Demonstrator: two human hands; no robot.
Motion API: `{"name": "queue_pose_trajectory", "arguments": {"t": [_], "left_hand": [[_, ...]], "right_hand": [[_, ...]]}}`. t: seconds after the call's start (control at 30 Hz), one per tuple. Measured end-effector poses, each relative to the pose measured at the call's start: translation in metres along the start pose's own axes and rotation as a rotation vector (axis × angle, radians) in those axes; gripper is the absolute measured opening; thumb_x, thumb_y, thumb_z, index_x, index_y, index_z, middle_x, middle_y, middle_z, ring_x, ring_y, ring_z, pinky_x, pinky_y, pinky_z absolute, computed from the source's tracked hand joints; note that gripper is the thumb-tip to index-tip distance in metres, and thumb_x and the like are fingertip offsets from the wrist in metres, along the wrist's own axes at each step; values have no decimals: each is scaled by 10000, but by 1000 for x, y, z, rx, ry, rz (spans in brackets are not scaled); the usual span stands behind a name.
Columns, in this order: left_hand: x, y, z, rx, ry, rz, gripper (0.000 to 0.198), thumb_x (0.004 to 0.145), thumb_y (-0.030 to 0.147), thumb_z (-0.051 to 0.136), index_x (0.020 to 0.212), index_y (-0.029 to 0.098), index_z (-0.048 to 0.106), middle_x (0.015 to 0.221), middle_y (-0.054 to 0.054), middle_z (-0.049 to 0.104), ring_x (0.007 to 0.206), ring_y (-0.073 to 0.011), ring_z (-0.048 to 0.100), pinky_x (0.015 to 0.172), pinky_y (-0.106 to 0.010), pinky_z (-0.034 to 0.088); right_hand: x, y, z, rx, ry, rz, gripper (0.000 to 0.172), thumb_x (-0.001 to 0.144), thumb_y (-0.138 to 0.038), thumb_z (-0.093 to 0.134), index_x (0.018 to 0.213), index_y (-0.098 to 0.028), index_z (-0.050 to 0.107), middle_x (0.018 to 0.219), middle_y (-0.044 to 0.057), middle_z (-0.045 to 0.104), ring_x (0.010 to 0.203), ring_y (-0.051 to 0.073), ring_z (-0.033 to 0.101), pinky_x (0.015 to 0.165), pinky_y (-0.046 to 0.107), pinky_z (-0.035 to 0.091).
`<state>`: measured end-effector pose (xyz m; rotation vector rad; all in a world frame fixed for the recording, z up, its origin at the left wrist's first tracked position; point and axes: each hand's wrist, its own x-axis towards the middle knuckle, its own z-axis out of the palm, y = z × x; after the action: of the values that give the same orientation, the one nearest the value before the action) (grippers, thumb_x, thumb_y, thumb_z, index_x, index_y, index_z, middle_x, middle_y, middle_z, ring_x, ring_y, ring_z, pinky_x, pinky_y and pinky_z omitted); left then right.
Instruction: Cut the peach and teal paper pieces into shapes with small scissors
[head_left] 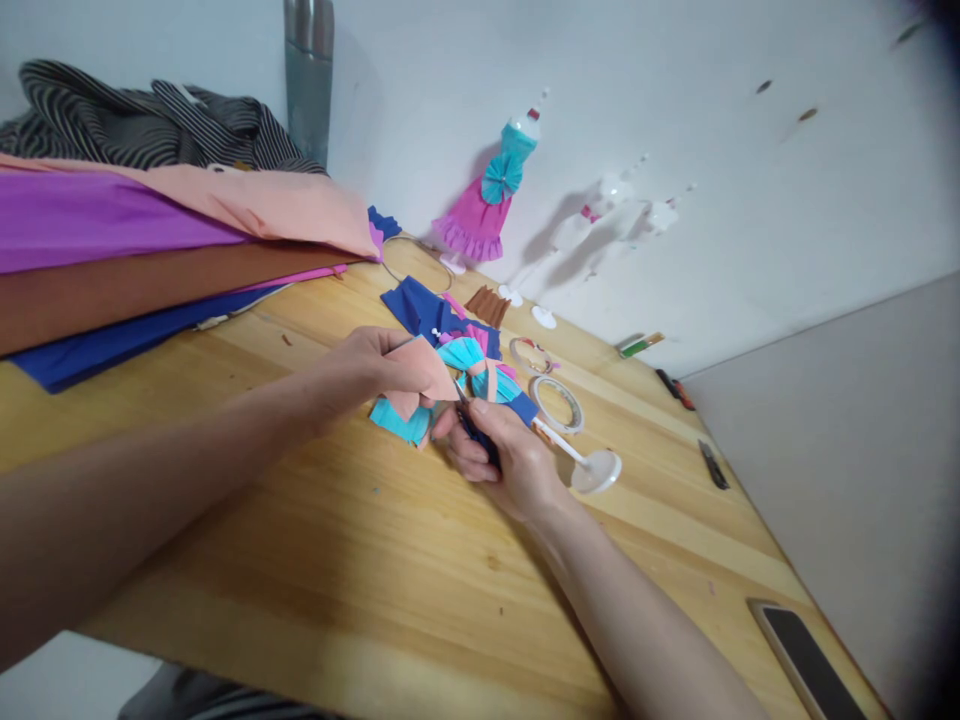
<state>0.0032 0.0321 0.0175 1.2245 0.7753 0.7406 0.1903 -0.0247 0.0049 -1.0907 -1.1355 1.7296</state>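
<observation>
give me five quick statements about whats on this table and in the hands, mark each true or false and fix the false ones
1. The right hand holds scissors. True.
2. The left hand holds the phone. False: it holds a peach piece.
3. The dressed figure has a turquoise top and a pink skirt. True.
4. The tape roll hangs on the wall. False: it lies on the table.
5. A striped cloth lies at the far left. True.
</observation>
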Motion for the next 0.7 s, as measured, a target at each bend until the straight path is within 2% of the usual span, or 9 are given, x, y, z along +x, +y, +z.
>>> {"name": "queue_pose_trajectory", "arguments": {"t": [0.33, 0.53, 0.7], "left_hand": [[0, 1, 1, 28, 23, -29, 104, 649, 190, 660, 691, 100, 691, 678, -74, 713, 638, -167, 644, 570, -244, 484], [3, -1, -1, 34, 33, -26, 102, 631, 192, 671, 680, 110, 705, 683, -63, 719, 621, -150, 636, 554, -224, 471], [2, -1, -1, 10, 38, -32, 96, 628, 204, 684, 680, 131, 719, 668, -47, 714, 612, -140, 630, 568, -222, 482]], "right_hand": [[1, 1, -1, -68, 5, -34, 410, 801, -532, 623, 692, -138, 601, 444, -98, 248, 398, 56, 143, 406, 249, 59], [1, 0, -1, -83, 7, -8, 428, 752, -559, 669, 657, -152, 576, 429, -105, 232, 397, 56, 136, 412, 247, 51], [2, -1, -3, -94, 3, -5, 422, 768, -559, 651, 658, -161, 564, 436, -105, 220, 400, 60, 135, 414, 244, 55]]}}
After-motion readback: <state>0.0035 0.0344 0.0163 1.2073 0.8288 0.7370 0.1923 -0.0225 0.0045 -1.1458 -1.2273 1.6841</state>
